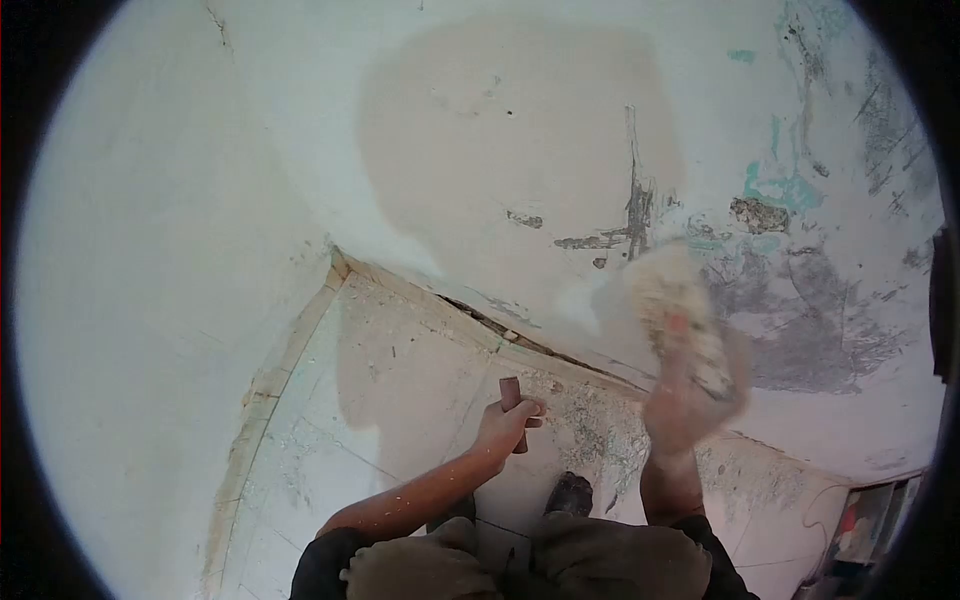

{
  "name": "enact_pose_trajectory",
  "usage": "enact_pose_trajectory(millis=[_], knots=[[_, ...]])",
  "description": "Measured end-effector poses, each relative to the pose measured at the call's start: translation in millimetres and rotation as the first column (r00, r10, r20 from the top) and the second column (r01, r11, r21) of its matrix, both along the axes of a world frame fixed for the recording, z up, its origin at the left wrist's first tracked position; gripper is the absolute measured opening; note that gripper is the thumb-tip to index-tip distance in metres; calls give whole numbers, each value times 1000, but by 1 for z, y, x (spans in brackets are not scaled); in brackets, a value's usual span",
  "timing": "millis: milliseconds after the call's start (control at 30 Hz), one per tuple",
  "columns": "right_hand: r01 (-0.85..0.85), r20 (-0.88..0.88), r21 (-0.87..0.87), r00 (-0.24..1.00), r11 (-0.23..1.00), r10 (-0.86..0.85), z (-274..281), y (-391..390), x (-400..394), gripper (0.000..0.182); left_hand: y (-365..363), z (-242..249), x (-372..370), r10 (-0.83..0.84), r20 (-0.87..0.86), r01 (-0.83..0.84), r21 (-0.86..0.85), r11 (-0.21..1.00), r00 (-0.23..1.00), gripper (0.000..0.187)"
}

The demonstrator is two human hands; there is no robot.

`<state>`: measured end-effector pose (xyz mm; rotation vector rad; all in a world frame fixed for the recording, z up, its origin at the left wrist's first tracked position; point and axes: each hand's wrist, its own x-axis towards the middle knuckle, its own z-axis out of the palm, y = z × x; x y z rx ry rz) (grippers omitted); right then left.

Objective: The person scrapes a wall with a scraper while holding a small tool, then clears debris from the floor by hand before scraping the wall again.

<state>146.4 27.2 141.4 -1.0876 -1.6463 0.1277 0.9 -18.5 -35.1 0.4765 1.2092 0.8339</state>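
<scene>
My left hand (pixel 499 432) is closed around a short reddish-brown stick-like piece (pixel 511 392), held above the floor with its ends sticking out on both sides of the fingers. On the right, my right hand (pixel 690 400) grips a broad, pale, worn-looking flat tool (pixel 668 290), smeared by motion; I cannot tell its exact kind. This tool overlaps the lower wall (pixel 520 70), close to a dark scraped patch. Gouges and grey bare spots mark the wall's plaster around it.
A tiled skirting (pixel 268 392) runs along the wall base, with a dark gap (pixel 500 328) behind part of it. Crumbled debris (pixel 590 425) litters the floor near my dark shoe (pixel 570 493). At lower right stands an open-fronted shelf or cabinet (pixel 868 525) with things inside.
</scene>
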Motion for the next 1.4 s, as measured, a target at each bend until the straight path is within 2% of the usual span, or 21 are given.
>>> enact_pose_trajectory(millis=[33, 67, 100, 167, 233, 267, 300, 333, 467, 533, 567, 633, 667, 733, 767, 833, 933, 1167, 1233, 1333, 1400], knots=[[24, -94, 84, 995, 996, -17, 3, -4, 3, 18, 1, -1, -1, 3, 5, -3, 3, 1000, 1000, 32], [-211, -597, 198, 749, 957, 288, -1, -8, -8, 23, 2, -3, -1, 4, 3, -4, 5, 1000, 1000, 32], [-211, -598, 197, 748, 958, 288, -3, -5, -12, 23, 2, -4, -1, 12, 6, -12, 10, 1000, 1000, 32], [-134, -275, 134, 947, 982, 167, -1, 11, -18, 17, 3, -3, -2, 19, 8, -19, 18, 1000, 1000, 33], [-32, 96, 105, 995, 994, 22, -2, 23, -23, 12, 5, 4, -3, 5, -1, -5, 10, 1000, 1000, 33], [-28, 92, 110, 996, 994, 18, -16, 30, -27, 12, 4, 3, -2, 2, -5, -2, 15, 1000, 1000, 33], [-120, 111, -46, 986, 992, 124, -39, 41, -31, 11, 3, 0, 0, 4, 5, -4, 23, 1000, 1000, 33], [-208, 112, -197, 966, 958, 233, -51, 49, -36, 11, 3, -1, -1, 8, 13, -8, 35, 999, 1000, 33], [-187, -70, -302, 982, 935, 174, -51, 33, -37, 12, 4, -5, -9, 1, 25, -2, 36, 999, 1000, 33], [-25, -135, 53, 990, 998, 33, -32, 26, -37, 12, 3, -11, -17, 37, 38, -38, 22, 999, 999, 32], [-24, -135, 54, 990, 998, 31, -30, 22, -32, 12, 3, -9, -19, 35, 38, -36, 22, 999, 999, 32], [110, -336, 227, 942, 968, -29, -28, 15, -16, 19, 5, -7, -23, 50, 10, -50, 7, 999, 999, 32], [112, -334, 228, 942, 967, -30, -21, 13, -20, 19, 6, -6, -23, 48, 12, -48, 8, 999, 999, 32], [49, -543, 300, 830, 953, 129, -7, 13, -32, 25, 7, -5, -23, 46, 17, -46, 12, 999, 999, 32], [49, -540, 300, 832, 953, 127, -6, 22, -34, 25, 8, -6, -23, 44, 20, -44, 12, 999, 999, 32], [255, -272, 336, 948, 907, -166, -8, 40, -33, 23, 8, -10, -20, 41, 44, -42, 25, 999, 998, 32], [177, -262, 278, 960, 944, -103, 18, 33, -40, 22, 9, -4, -18, 72, 39, -72, 19, 997, 997, 33], [198, -402, 319, 914, 927, -58, -13, 30, -44, 22, 11, -9, -22, 29, -4, -29, -2, 1000, 1000, 32], [182, -266, 332, 959, 926, -94, 6, 27, -49, 21, 12, -17, -27, 43, 11, -43, -33, 999, 999, 32], [198, -450, 250, 890, 948, -67, -9, 33, -44, 20, 13, -17, -27, 31, 22, -30, -8, 1000, 999, 32], [250, -462, 308, 883, 918, -86, -19, 31, -45, 19, 11, -14, -25, 55, 22, -55, -17, 998, 998, 32]])
